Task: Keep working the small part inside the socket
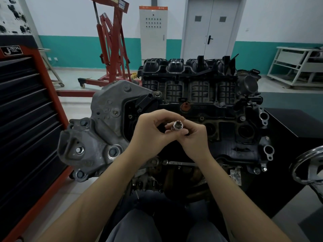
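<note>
The right hand (195, 138) is pinching a chrome socket (177, 126) at its fingertips, open end facing the camera, long axis pointing away toward twelve o'clock. The left hand (150, 135) is curling in from nine o'clock, fingertips touching the socket's far end, above the engine (227, 123).

Tool cabinet (26, 119) left of engine (192, 109) — hoist (111, 44) and door (209, 27) behind it.
</note>
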Motion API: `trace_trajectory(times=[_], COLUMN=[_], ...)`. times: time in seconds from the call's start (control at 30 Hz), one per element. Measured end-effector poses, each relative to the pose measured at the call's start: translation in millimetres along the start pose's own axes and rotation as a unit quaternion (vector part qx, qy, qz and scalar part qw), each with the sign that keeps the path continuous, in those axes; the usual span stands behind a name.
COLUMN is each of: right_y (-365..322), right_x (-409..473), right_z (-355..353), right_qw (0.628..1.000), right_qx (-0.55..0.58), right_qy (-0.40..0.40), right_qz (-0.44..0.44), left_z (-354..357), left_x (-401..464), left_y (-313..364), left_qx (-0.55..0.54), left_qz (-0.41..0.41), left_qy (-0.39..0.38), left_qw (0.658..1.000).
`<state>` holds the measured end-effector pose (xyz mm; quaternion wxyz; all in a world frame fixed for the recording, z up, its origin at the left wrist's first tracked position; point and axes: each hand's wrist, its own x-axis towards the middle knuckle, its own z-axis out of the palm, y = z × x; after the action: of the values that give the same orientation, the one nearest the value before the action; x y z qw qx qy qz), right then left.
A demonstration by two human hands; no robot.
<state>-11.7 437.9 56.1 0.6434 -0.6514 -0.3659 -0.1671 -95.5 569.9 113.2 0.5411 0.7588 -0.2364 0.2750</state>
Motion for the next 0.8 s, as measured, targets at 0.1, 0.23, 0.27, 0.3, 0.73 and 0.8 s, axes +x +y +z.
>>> trace_trajectory(times=[0.1, 0.23, 0.27, 0.3, 0.73, 0.8], right_y=[-0.9, -4.8, -5.2, -5.3, -1.1, -0.6], right_x=[-0.2, 0.2, 0.1, 0.0, 0.4, 0.1], right_z=[-0.3, -1.2, -0.8, -0.4, -0.3, 0.5], right_qw=[1.0, 0.999, 0.999, 0.999, 1.0, 0.999], right_qx=[-0.01, 0.013, 0.021, 0.029, 0.022, 0.034], right_qy=[-0.008, -0.025, -0.021, -0.017, -0.018, -0.009], right_qz=[-0.017, -0.024, -0.016, -0.008, -0.01, 0.005], left_z=[0.7, -0.6, -0.6, 0.1, 4.2, 5.0], left_x=[0.1, -0.8, -0.9, -0.9, -3.3, -2.7], left_y=[0.5, 1.0, 1.1, 1.2, 0.4, -0.1], left_qx=[0.013, -0.046, -0.052, -0.047, -0.052, -0.025], left_qz=[-0.001, -0.011, -0.011, -0.011, -0.013, -0.008], left_qy=[0.023, -0.042, -0.06, -0.065, -0.012, -0.003], left_qw=[1.0, 0.998, 0.997, 0.997, 0.999, 1.0])
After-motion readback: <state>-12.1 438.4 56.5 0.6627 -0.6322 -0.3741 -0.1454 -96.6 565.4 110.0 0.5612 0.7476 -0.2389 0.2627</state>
